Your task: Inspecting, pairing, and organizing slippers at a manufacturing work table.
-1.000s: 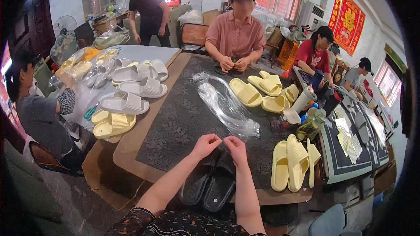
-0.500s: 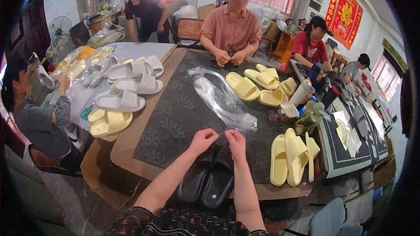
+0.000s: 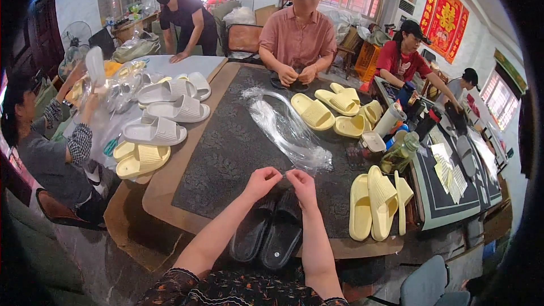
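Observation:
My left hand (image 3: 264, 183) and my right hand (image 3: 302, 186) are close together, thumbs and fingertips pinched on a thin clear strand that barely shows between them. Just below, a pair of black slippers (image 3: 281, 239) lies side by side at the table's near edge, their strap ends partly hidden by my hands and wrists. Beyond my fingers, a long bundle of clear plastic strands (image 3: 281, 127) is spread over the dark patterned table mat (image 3: 218, 158).
Yellow slippers (image 3: 383, 204) stand at right, with more yellow slippers (image 3: 313, 112) farther back. Grey slippers (image 3: 156, 130) line the left side. Bottles (image 3: 391, 120) crowd the right edge. Co-workers sit or stand around: one person opposite (image 3: 298, 42) works with both hands on a dark item.
My two hands have drawn slightly nearer each other, still pinching. The person at left has raised a light slipper; the person in red has stretched an arm out to the right.

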A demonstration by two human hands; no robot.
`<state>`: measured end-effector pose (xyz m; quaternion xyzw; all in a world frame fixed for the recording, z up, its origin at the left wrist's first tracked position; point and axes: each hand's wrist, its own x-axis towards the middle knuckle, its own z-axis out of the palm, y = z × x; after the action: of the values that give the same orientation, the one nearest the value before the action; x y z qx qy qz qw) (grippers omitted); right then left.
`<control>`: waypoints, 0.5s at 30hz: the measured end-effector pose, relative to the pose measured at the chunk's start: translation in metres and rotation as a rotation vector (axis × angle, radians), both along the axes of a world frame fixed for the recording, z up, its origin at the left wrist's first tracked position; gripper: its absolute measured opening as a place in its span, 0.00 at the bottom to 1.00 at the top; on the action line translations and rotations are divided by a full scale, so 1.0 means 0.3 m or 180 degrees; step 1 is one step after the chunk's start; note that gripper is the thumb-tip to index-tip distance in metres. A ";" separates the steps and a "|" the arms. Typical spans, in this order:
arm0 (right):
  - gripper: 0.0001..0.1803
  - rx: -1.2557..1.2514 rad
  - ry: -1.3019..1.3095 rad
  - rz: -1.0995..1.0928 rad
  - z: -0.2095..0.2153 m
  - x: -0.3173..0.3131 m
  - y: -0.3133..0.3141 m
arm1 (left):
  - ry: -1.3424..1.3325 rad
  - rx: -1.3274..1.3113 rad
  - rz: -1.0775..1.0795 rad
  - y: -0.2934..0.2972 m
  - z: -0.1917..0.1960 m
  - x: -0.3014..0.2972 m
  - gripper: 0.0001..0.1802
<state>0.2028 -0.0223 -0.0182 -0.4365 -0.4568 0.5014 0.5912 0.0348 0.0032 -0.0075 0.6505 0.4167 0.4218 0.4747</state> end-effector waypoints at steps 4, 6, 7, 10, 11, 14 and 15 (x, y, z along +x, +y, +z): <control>0.07 -0.0018 -0.0067 -0.0135 0.001 0.001 -0.001 | -0.0070 0.0020 0.0003 -0.004 0.004 0.001 0.09; 0.07 -0.0202 -0.0033 -0.0369 0.005 0.006 -0.003 | -0.0327 -0.0130 -0.0063 -0.007 0.005 0.001 0.09; 0.07 -0.0289 -0.0008 -0.0434 0.007 0.007 -0.004 | -0.0266 -0.0040 -0.0026 -0.007 0.006 0.001 0.09; 0.08 -0.0066 -0.0113 -0.0149 0.006 0.001 -0.003 | -0.0060 0.0010 0.0002 -0.005 0.007 -0.002 0.09; 0.08 0.0092 -0.0178 0.0029 0.005 -0.002 -0.003 | -0.0002 0.0055 0.0004 -0.005 0.007 -0.002 0.09; 0.08 -0.0138 -0.0188 -0.0170 0.003 -0.001 0.005 | 0.0053 0.0107 0.0071 -0.004 0.006 0.001 0.09; 0.07 -0.0313 -0.0143 -0.0382 0.002 0.002 0.006 | 0.0049 0.0110 0.0102 -0.004 0.005 0.002 0.09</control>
<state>0.2033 -0.0205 -0.0176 -0.5027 -0.4177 0.4770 0.5876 0.0354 0.0020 -0.0060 0.6550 0.4233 0.4315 0.4534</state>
